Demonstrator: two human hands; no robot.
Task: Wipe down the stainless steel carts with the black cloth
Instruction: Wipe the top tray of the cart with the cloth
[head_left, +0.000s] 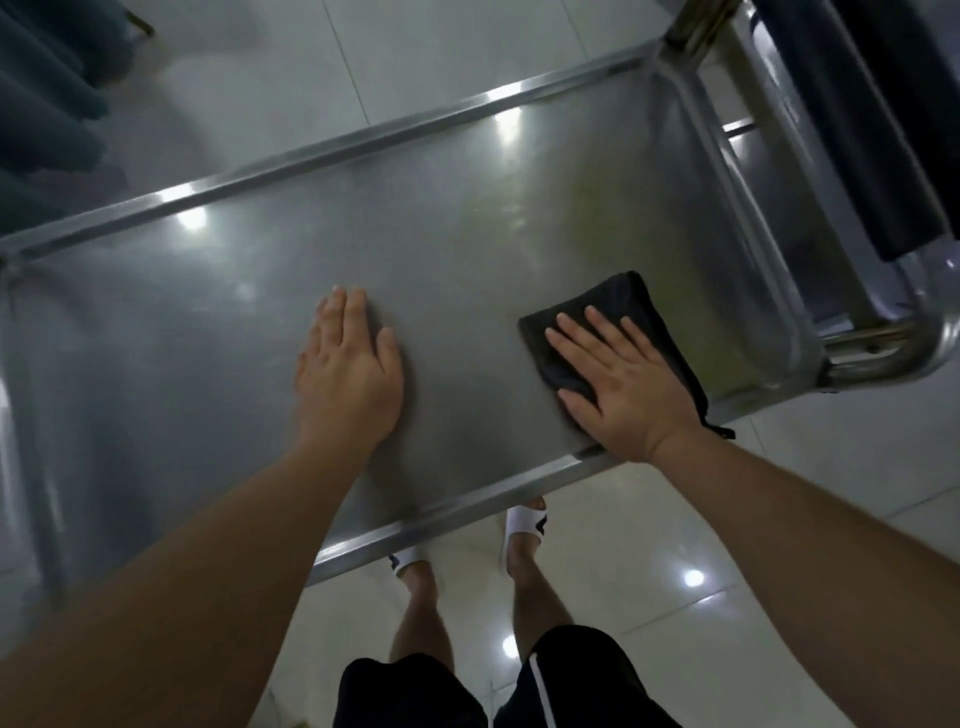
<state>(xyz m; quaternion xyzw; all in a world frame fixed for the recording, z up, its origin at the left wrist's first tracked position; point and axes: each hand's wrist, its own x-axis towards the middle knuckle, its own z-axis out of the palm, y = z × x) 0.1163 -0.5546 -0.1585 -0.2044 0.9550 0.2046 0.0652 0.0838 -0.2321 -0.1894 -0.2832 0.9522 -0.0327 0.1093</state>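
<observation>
Right hand (626, 387): fingers straight and spread, palm pressing flat on the folded black cloth (618, 317), gripping nothing. The cloth lies under and just beyond these fingers, near the cart's near rim. Left hand (349, 376): fingers straight and together, flat on the bare top of the stainless steel cart (441, 218). Beyond the right fingertips stands the cart handle (878, 343).

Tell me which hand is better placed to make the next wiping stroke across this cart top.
Right. The right hand already lies flat on the black cloth near the cart's handle end. The left hand rests bare on the steel, apparently only bracing, apart from the cloth.
</observation>
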